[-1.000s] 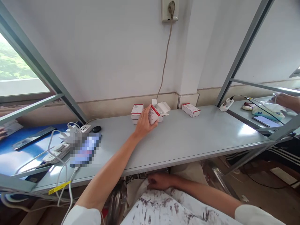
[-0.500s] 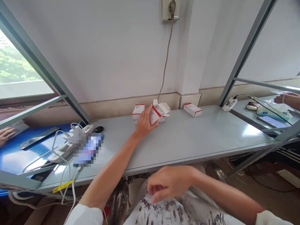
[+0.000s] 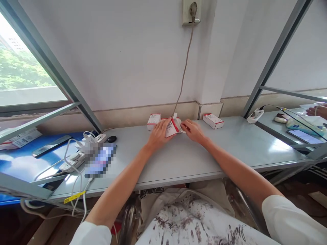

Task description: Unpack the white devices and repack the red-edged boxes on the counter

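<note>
My left hand (image 3: 160, 133) grips a small white-and-red carton (image 3: 171, 127), tilted above the grey table, with its flaps standing out at the right end. At that open end, my right hand (image 3: 193, 130) has its fingers pinched together on a flap; whether anything else is between them is hidden. Just left of my left hand lies another white-and-red carton (image 3: 153, 121). A further closed carton (image 3: 213, 120) rests to the right, near the wall. Part of one more box shows behind the held carton, mostly covered by it and my hands.
At left are a power strip (image 3: 73, 162) with white cables, a pixelated phone (image 3: 100, 160) and a black round object (image 3: 111, 139). Metal frame posts flank the grey table (image 3: 230, 146). Another person's hand (image 3: 318, 110) is at far right, near a tissue pack (image 3: 308, 124).
My right hand has risen from above my lap to the carton's open end. The left hand keeps hold of the carton, which has turned slightly. The view has shifted a little.
</note>
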Available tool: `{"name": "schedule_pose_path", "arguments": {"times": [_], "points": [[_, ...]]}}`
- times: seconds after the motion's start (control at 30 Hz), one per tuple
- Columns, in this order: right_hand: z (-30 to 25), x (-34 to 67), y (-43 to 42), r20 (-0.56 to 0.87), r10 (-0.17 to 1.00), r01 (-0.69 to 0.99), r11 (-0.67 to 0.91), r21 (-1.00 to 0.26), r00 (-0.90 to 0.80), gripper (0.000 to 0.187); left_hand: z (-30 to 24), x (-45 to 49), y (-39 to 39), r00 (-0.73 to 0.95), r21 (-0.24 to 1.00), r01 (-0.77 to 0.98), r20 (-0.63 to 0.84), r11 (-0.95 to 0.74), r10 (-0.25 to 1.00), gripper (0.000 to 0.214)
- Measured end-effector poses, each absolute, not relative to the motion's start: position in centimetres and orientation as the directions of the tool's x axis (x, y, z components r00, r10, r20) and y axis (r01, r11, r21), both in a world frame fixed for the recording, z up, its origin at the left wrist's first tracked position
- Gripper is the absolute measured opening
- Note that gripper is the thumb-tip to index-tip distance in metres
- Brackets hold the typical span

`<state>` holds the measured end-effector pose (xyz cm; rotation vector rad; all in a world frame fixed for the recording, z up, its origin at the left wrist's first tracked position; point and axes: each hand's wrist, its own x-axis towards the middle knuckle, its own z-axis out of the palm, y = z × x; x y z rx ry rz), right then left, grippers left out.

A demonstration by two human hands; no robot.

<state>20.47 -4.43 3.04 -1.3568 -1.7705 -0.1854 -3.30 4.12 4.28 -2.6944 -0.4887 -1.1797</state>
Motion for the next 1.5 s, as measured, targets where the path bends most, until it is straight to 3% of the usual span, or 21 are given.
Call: {"name": "schedule_pose_path", "arguments": {"times": [0.1, 0.23, 0.33, 0.6, 0.87, 1.2, 1.5], "points": [[2.3, 20.7, -4.7, 0.692, 0.722, 0.812, 0.403, -0.422, 0.001, 0.032, 4.3, -3.3, 4.1, 0.631, -0.013, 0.360, 0.740, -0.933, 0.233, 0.080], [2.0, 21.4, -5.4, 0.603, 0.787, 0.661, 0.383, -0.645, 0.131, 0.044, 4.2, -3.2, 4.2, 0.668, -0.024, 0.357, 0.706, -0.934, 0.237, 0.078], [1.6, 21.2, -5.6, 0.504, 0.856, 0.586, 0.351, -0.731, 0.116, 0.046, 4.0, -3.2, 4.3, 0.676, -0.028, 0.355, 0.698, -0.935, 0.235, 0.079], [0.7, 19.7, -5.2, 0.447, 0.890, 0.571, 0.321, -0.756, 0.091, 0.044, 4.0, -3.6, 4.1, 0.684, -0.007, 0.423, 0.659, -0.906, 0.314, 0.080], [0.9, 19.1, -5.4, 0.469, 0.881, 0.470, 0.389, -0.793, 0.062, 0.024, 3.9, -3.4, 4.2, 0.735, -0.071, 0.388, 0.626, -0.919, 0.262, 0.085], [0.9, 18.8, -5.4, 0.458, 0.886, 0.423, 0.388, -0.819, 0.074, 0.047, 4.0, -3.3, 4.3, 0.757, -0.093, 0.379, 0.603, -0.921, 0.251, 0.084], [0.2, 18.6, -4.9, 0.461, 0.884, 0.437, 0.385, -0.813, 0.077, 0.018, 3.8, -3.3, 3.9, 0.796, -0.130, 0.354, 0.562, -0.926, 0.226, 0.082]]}}
